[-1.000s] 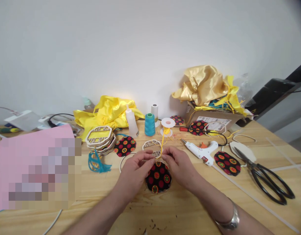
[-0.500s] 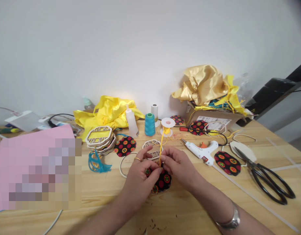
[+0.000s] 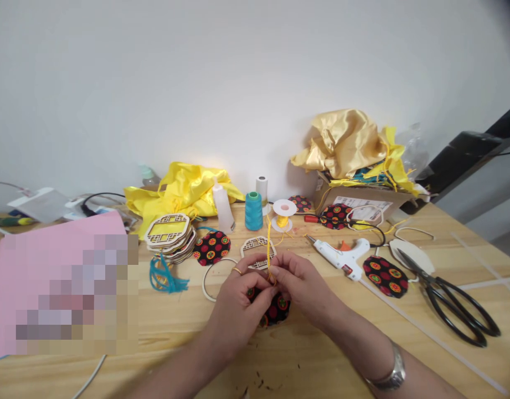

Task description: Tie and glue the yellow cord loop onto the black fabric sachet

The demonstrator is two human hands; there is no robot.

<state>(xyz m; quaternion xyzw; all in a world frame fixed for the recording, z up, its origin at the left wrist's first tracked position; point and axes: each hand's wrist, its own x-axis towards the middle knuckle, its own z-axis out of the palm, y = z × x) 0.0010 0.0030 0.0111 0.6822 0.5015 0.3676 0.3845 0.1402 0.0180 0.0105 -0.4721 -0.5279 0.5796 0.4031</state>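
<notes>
Above a black octagonal fabric-covered piece (image 3: 277, 314) with red and orange flowers, my two hands meet with closed fingertips. A thin yellow cord (image 3: 268, 241) stands up between them. My left hand (image 3: 245, 296), with a ring on one finger, pinches the cord low down, close to the patterned piece. My right hand (image 3: 300, 284) grips the same cord between thumb and forefinger, its tips touching those of the left. The fingers hide the cord's lower end, and whether a knot is there cannot be seen. Behind my hands lies a wooden lattice frame (image 3: 247, 247).
A spool of yellow cord (image 3: 284, 208), a teal thread cone (image 3: 253, 212) and a white squeeze bottle (image 3: 223, 209) stand behind. To the right lie a glue gun (image 3: 341, 256) and black-handled scissors (image 3: 454, 305). Stacked lattice frames (image 3: 169, 231) and a teal tassel (image 3: 166, 275) are left.
The upright cord has shifted left and no longer overlaps the spool. My right hand has come slightly left, so the fingertips sit closer together. The patterned piece stays beneath.
</notes>
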